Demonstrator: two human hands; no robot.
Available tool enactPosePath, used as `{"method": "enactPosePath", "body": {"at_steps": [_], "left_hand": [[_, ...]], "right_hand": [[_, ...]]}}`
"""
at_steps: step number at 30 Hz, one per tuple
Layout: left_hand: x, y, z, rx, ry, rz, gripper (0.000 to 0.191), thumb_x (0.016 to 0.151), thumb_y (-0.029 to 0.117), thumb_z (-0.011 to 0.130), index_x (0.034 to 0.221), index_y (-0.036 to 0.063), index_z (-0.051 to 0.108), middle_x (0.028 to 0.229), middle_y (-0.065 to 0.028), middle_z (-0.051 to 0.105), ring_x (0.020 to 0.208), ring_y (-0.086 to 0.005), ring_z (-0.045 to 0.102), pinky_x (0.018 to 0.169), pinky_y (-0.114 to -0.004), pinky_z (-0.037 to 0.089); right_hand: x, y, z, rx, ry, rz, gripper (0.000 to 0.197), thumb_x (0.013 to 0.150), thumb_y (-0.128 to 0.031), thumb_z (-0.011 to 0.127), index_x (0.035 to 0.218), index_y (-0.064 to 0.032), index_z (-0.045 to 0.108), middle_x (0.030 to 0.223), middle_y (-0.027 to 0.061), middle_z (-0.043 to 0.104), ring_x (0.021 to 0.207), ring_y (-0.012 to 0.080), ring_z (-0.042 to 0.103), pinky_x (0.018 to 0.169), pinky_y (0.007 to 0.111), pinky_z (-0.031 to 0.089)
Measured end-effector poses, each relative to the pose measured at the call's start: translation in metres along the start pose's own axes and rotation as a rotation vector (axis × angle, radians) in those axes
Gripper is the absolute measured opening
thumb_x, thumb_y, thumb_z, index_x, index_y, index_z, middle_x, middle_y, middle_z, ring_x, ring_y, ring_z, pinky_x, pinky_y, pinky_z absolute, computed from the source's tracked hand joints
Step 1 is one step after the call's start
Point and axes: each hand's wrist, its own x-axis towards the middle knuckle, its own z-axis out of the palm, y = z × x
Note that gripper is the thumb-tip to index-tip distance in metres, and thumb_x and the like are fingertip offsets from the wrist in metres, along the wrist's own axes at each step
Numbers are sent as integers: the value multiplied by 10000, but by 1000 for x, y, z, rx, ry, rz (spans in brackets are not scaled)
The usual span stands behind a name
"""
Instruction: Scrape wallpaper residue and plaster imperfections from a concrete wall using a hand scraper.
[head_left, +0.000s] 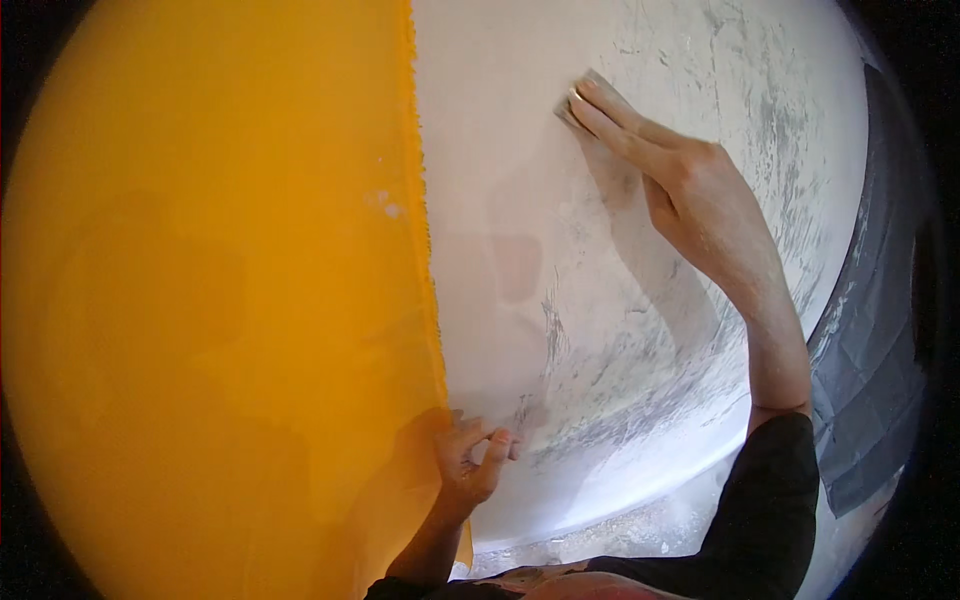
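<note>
My right hand (697, 180) presses a thin grey abrasive pad (592, 79) flat against a curved white panel (495, 165). Its fingers lie extended over the pad, which shows at both sides of the fingertips. Dark grey scuffs and streaks (555, 322) mark the white surface below and to the right of that hand. Low in the view, my left hand (472, 457) is beside the boundary between the white area and a yellow covering (300, 300). Its fingers are curled, with the thumb close to a fingertip; whether anything is pinched there is hidden.
A ragged yellow edge (424, 202) runs down the panel's middle. Dark grey sheeting (870, 360) borders the panel on the right. Below its brightly lit lower edge is a pale, dusty-looking surface (637, 525). Shadows of my head and arms fall across the panel.
</note>
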Motion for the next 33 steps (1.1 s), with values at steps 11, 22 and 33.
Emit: {"method": "enactPosePath", "body": {"at_steps": [11,22,33], "left_hand": [[54,29,19,469,-200,429,112,819,113,728,752,34,686,663,-139,639,612,-285,628,583,-370,489],[114,68,44,707,111,889,77,734,83,729,733,85,652,820,-70,638,752,-263,592,691,-378,461],[182,104,68,586,219,1035,92,721,120,750,749,91,667,944,-107,591,806,-250,541,689,-363,447]], "right_hand": [[-5,11,-8,2,-37,-56,631,934,100,496,1443,-267,567,1461,-60,564,1066,220,724,937,318,587],[-4,10,-17,16,-96,11,679,883,121,489,1442,-256,569,1469,-85,552,914,233,745,820,318,619],[-1,13,-14,8,-47,-38,697,872,146,474,1425,-263,586,1468,-72,551,980,255,738,889,360,606]]}}
